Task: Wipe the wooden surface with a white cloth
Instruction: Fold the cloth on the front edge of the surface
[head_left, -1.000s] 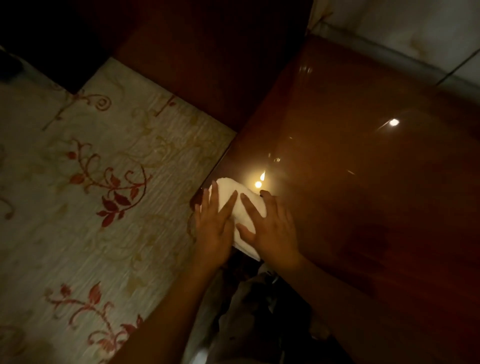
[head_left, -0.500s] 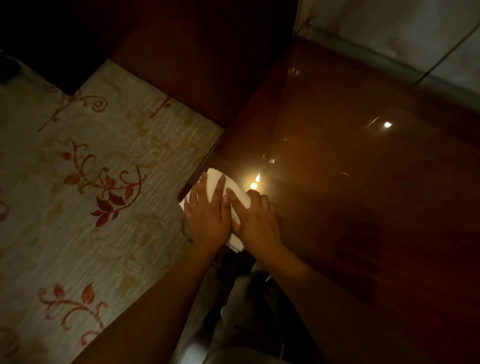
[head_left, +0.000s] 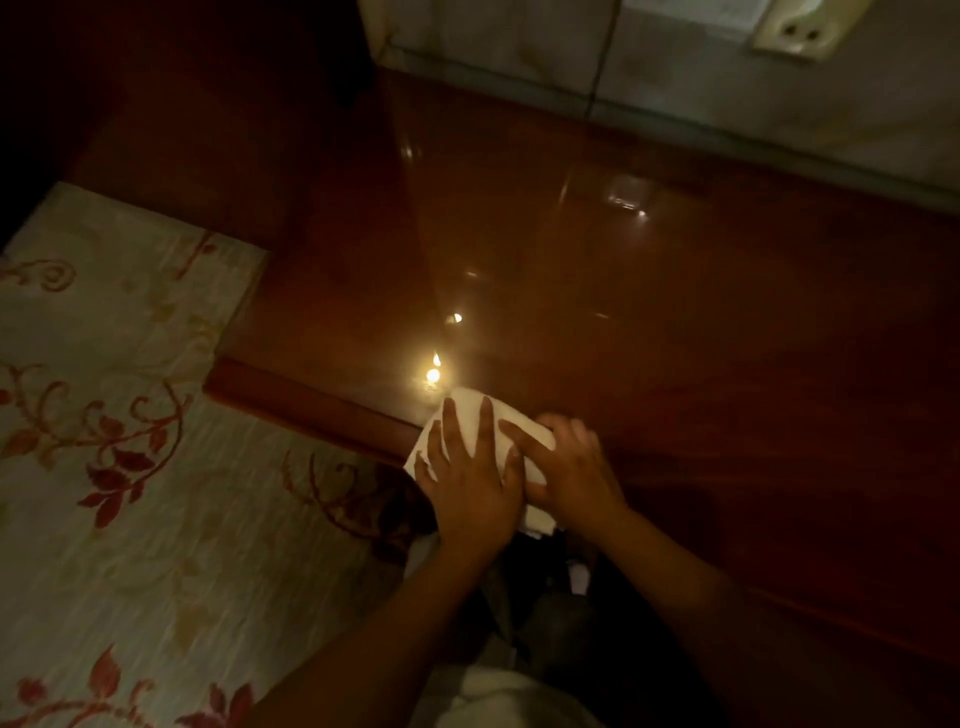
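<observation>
A folded white cloth (head_left: 470, 421) lies at the near left edge of the glossy dark-red wooden surface (head_left: 675, 338). My left hand (head_left: 470, 483) lies flat on the cloth with its fingers spread. My right hand (head_left: 571, 467) presses on the cloth's right side, its fingers pointing left over the fabric. Part of the cloth hangs over the wood's rounded edge (head_left: 311, 405). Both hands hide most of the cloth.
A cream bedsheet (head_left: 114, 467) with red leaf patterns lies to the left, below the wood's edge. A pale tiled wall (head_left: 727, 93) with a socket (head_left: 800, 31) runs along the back. Lamp reflections (head_left: 432, 371) shine on the wood just beyond the cloth.
Both hands stay pressed on the cloth at the wood's left edge. The camera has swung, so the wall and socket now show at the top.
</observation>
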